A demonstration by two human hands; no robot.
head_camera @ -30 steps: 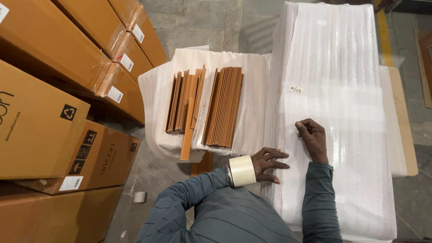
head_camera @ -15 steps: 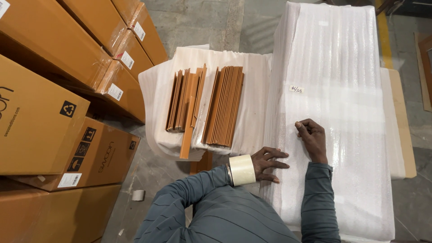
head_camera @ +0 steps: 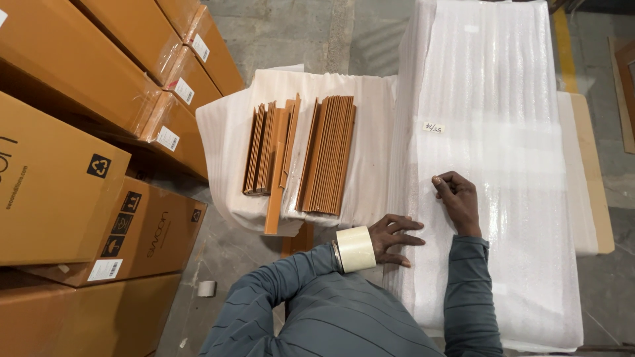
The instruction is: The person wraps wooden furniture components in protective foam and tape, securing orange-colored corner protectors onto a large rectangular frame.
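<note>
Both hands are pressed on a white foam-wrapped panel [head_camera: 493, 172].
Left hand [head_camera: 391, 239] is spread flat at its near left edge, tape roll [head_camera: 356, 249] worn on the wrist; right hand [head_camera: 456, 196] is curled, holding nothing visible. Orange cardboard strips [head_camera: 301, 155] are stacked left, cartons [head_camera: 79, 132] beyond.

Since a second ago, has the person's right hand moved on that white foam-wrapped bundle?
No. The right hand sits just below the small paper label on the foam-wrapped bundle, as before.
</note>
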